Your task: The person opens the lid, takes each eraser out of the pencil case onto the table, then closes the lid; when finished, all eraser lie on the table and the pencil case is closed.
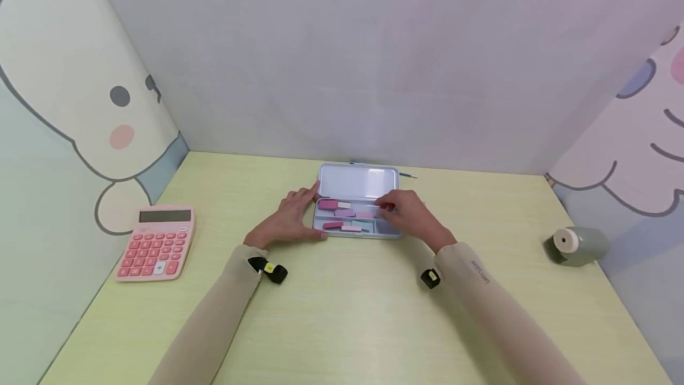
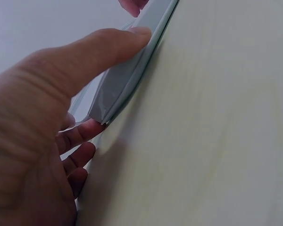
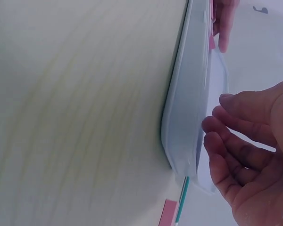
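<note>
A pale blue pencil case (image 1: pixel 359 182) lies unfolded on the table, lid toward the wall. In its compartments are several small blocks like erasers, including a magenta block (image 1: pixel 328 204), a white block (image 1: pixel 344 205) and a purple block (image 1: pixel 344 213). My left hand (image 1: pixel 291 217) grips the case's left end, thumb (image 2: pixel 118 44) along the front wall and fingers round the corner. Over the right part of the tray is my right hand (image 1: pixel 407 212); its fingers (image 3: pixel 226 150) are loosely bent, with nothing showing between thumb and fingertips.
A pink calculator (image 1: pixel 157 244) lies at the left of the table. On the right sits a grey-green pencil sharpener (image 1: pixel 579 246). A pencil (image 1: pixel 408 175) sticks out behind the lid. Past the case's right end are a pink block (image 3: pixel 168 213) and a thin teal stick (image 3: pixel 182 200).
</note>
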A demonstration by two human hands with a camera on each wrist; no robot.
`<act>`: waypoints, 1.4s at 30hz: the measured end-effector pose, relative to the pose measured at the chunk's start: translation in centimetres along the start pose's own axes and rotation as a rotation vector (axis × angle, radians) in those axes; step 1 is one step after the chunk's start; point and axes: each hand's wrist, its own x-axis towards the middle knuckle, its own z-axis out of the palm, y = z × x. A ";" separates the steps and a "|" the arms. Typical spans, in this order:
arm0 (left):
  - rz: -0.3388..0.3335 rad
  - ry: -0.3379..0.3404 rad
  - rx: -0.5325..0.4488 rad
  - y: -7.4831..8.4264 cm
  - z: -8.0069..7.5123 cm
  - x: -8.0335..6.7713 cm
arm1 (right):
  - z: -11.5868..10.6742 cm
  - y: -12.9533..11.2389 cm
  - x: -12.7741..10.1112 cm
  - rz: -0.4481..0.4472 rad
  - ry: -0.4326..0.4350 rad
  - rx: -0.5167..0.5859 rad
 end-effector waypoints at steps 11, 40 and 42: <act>-0.004 0.000 0.005 0.1 0.0 0.0 | 1.0 -0.6 1.8 -0.003 -0.133 0.009; -0.006 0.002 -0.026 0.1 0.0 -0.1 | 1.7 -1.4 1.4 0.039 -0.049 0.025; -0.003 0.004 -0.023 0.1 0.0 -0.1 | 1.6 -1.2 1.2 0.025 -0.022 0.029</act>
